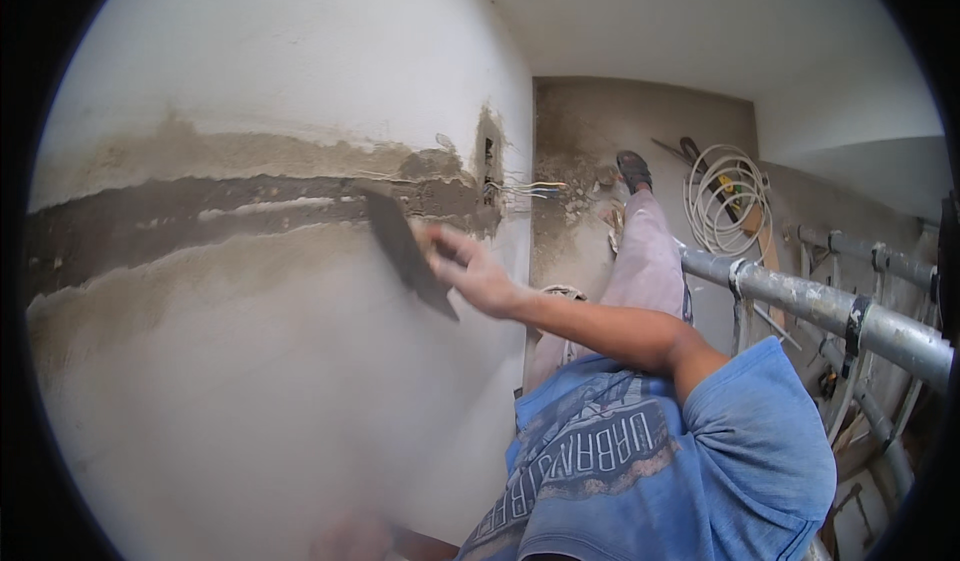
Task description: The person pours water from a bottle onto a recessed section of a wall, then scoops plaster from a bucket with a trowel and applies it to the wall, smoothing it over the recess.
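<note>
My right hand is closed round the handle of a plastering trowel, whose dark flat blade slants against the wall. The blade's upper end meets a band of dark wet plaster running along the white wall. Paler smeared edges border this band above and below. At its right end, a recessed electrical box sits in the wall, with several loose wires sticking out. Low at the lower edge, my left hand is near the wall, blurred, its fingers unreadable.
Metal scaffold tubes run along my right. On the floor lie a coil of white cable and a handsaw by it. Rubble and plaster crumbs litter the floor beside my shoe.
</note>
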Demonstrator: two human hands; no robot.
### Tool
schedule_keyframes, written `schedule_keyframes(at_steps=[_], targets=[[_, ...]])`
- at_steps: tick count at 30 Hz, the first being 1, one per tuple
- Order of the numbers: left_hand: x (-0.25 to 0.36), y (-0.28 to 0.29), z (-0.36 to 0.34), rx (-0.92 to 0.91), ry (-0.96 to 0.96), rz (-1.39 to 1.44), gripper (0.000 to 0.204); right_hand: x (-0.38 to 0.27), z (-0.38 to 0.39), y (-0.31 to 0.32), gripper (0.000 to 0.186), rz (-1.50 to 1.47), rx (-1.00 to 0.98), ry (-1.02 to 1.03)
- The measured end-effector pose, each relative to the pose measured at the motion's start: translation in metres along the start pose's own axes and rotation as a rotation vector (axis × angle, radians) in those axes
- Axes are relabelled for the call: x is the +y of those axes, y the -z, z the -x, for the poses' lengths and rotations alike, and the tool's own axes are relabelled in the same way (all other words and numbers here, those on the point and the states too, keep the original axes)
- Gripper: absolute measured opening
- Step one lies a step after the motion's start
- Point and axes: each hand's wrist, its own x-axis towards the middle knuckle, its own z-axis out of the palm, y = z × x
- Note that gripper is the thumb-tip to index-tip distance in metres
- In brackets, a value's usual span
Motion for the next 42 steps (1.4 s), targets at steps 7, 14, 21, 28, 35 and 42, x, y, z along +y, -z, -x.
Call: schedule_keyframes(at_steps=[7, 14, 21, 28, 35, 42], targets=[[0.012, 0.006, -0.004, -0.062, 0.11, 0.033, 0.028, 0.059, 0.059, 0.08, 0.044, -0.12, -0.013, -0.161], [0.004, 0.012, 0.0, -0.124, 0.087, 0.05, 0.033, 0.076, -0.031, 0.069, 0.031, 0.391, 0.236, 0.284], [0.004, 0.012, -0.001, -0.134, 0.084, 0.066, 0.032, 0.098, 0.051, 0.048, 0.037, 0.567, 0.06, 0.359], [0.006, 0.005, 0.002, -0.134, 0.111, 0.049, 0.033, 0.17, -0.026, 0.138, 0.035, -0.278, 0.52, -0.269], [0.006, 0.008, -0.001, -0.167, 0.072, 0.008, 0.034, 0.122, -0.044, 0.076, 0.036, -0.23, 0.576, -0.193], [0.006, 0.011, -0.002, -0.13, 0.063, 0.002, 0.036, -0.01, -0.006, -0.004, 0.047, 0.148, 0.13, 0.025]])
